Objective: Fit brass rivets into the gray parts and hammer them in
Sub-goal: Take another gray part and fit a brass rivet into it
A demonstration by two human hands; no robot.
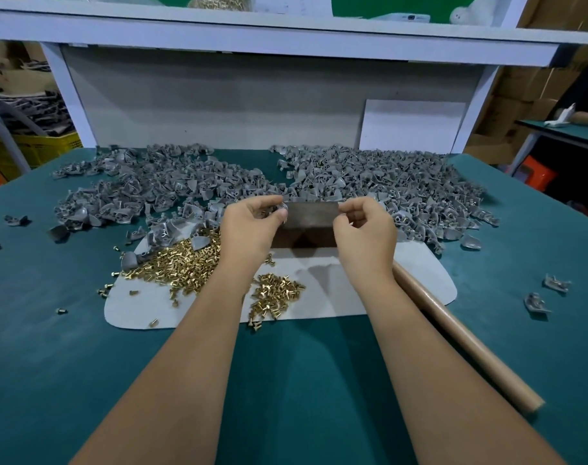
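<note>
My left hand (252, 226) pinches a small gray part (280, 207) at the left end of a dark metal block (311, 216). My right hand (363, 229) hovers at the block's right end with thumb and fingers curled together; what they pinch is too small to tell. Loose brass rivets (185, 260) lie in a heap on a pale gray mat (420, 273) under my left wrist, with a smaller heap of rivets (276, 297) between my forearms. Gray parts (386, 182) are piled behind the block, and a second pile of gray parts (135, 189) spreads at the left.
A wooden handle (460, 337) lies on the green table (302, 380) beside my right forearm. Two stray gray parts (547, 293) sit at the right. A white board (413, 124) leans on the back panel under a shelf (286, 38).
</note>
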